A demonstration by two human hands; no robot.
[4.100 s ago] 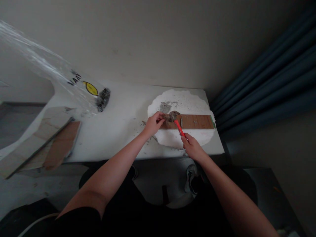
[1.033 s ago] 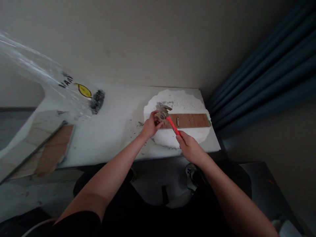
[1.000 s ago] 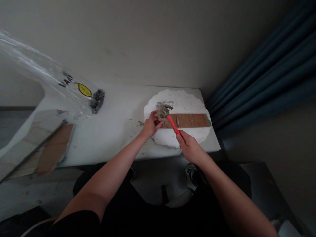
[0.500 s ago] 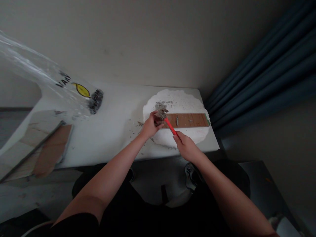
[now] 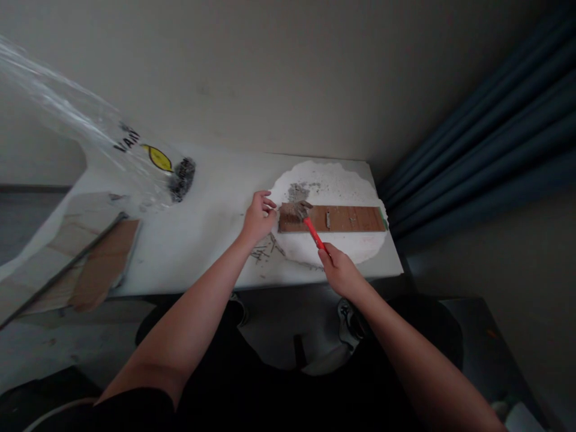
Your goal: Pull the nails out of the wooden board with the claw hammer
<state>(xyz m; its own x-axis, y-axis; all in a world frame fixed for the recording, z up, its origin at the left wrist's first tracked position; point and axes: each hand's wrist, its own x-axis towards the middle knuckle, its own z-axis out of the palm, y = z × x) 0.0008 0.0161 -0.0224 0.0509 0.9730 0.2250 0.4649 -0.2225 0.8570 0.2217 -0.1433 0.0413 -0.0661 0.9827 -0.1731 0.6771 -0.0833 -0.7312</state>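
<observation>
My right hand [image 5: 338,267] is wrapped round the red handle of a hammer [image 5: 312,231]. The hammer's metal head lies over the left part of a brown wooden board [image 5: 355,219]. That board rests on a round white sheet [image 5: 346,186] with ragged edges. Just off the board's left end, my left hand [image 5: 261,215] has its fingers apart and loosely bent, and I see nothing held in it. Grey crumbs [image 5: 297,192] are scattered on the sheet behind the board. Several thin, nail-like pieces [image 5: 269,247] lie below my left hand.
A clear plastic bag [image 5: 148,165] with dark print stands on the left of the white table [image 5: 211,240]. In front of it are brown cardboard-like pieces [image 5: 105,264] and a long dark bar [image 5: 67,267]. Blue curtains [image 5: 486,120] hang at right, beside the wall.
My left hand has pulled back leftward from the hammer head and the board's end, and its fingers have opened. The hammer stays in my right hand, nearly in place.
</observation>
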